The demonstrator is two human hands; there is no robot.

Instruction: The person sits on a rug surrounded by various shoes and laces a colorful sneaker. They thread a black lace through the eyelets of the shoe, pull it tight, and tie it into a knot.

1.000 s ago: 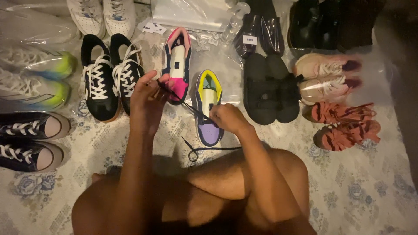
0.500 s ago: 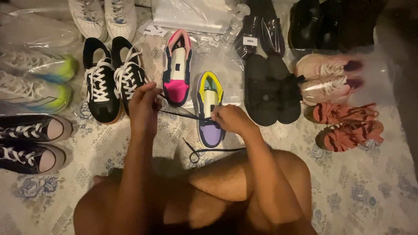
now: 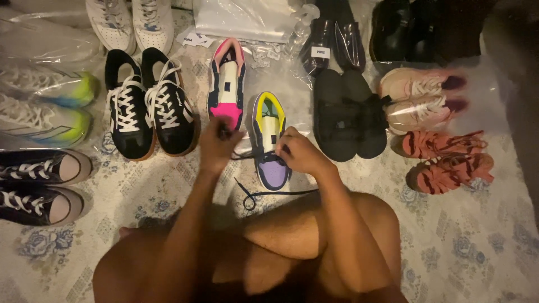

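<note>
The left hand (image 3: 219,143) had dropped from the pink shoe (image 3: 225,84), pinching the limp black lace (image 3: 264,193); the right hand (image 3: 297,152) gripped the purple-toed sneaker (image 3: 269,134) beneath it — light, best held at its sides.

The right hand (image 3: 300,152) covers one side of the purple-toed sneaker (image 3: 270,140), so can't tell how the black lace (image 3: 264,195) runs there. Left hand (image 3: 218,145) hides the lace end it pinches. White sneakers (image 3: 132,22) up top are cut off by the edge, the pink sneakers (image 3: 421,98) are blurry under plastic, and the black shoes (image 3: 410,31) are too dark to make out.
</note>
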